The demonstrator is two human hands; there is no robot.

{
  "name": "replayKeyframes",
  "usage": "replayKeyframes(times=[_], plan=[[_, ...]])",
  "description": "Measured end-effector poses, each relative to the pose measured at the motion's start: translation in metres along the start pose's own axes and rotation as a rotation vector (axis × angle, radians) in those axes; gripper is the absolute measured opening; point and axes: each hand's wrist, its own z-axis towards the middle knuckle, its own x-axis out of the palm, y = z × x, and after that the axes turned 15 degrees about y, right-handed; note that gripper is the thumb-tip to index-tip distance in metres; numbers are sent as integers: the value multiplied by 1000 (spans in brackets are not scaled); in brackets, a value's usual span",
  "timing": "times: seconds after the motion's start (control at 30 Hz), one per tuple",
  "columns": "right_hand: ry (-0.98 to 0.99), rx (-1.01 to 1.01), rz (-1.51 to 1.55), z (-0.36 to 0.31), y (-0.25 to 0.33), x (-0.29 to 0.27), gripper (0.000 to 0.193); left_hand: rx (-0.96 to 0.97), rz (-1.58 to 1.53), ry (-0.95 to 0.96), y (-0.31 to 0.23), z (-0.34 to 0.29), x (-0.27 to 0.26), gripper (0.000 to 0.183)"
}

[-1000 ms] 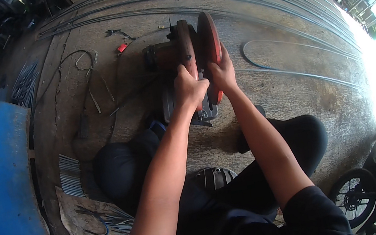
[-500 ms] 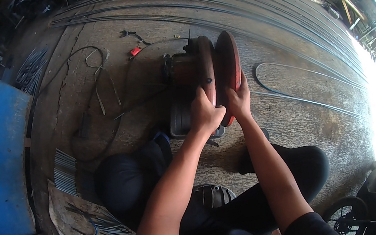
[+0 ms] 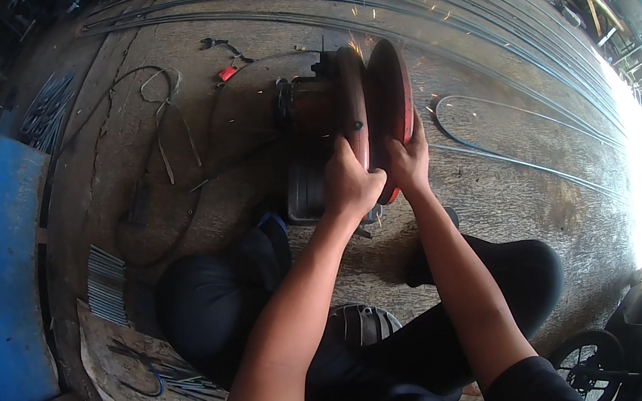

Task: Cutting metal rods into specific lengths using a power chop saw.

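Observation:
A cut-off saw (image 3: 312, 113) with a rounded brown wheel guard (image 3: 352, 97) stands on the floor before me, on a grey base (image 3: 306, 199). My left hand (image 3: 352, 182) is closed round the near part of the guard, thumb toward the right. Just right of it, a large red disc-shaped piece (image 3: 393, 95) stands on edge. My right hand (image 3: 410, 162) grips its near rim, thumb on the inner face and fingers on the outer. Sparks (image 3: 354, 45) fly above the guard and disc. The contact point between them is hidden.
Long thin metal rods (image 3: 239, 14) run across the far floor; a bent rod (image 3: 459, 135) lies at right. Cables (image 3: 174, 110), a red piece (image 3: 227, 73) and cut rods (image 3: 106, 283) lie left. A ribbed metal part (image 3: 364, 323) sits between my legs; a wheel (image 3: 591, 368) stands lower right.
Sparks have appeared around the guard and disc and out over the floor. Both hands keep their grips; the disc and guard have shifted slightly in view.

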Motion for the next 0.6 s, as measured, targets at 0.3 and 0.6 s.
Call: replayKeyframes(times=[0.3,0.6], plan=[[-16,13,2,1,-7,1,74,-14,-23,19,-1,0,0,54],[-36,20,-14,-1,-3,2,73,26,-13,-16,1,0,2,51]])
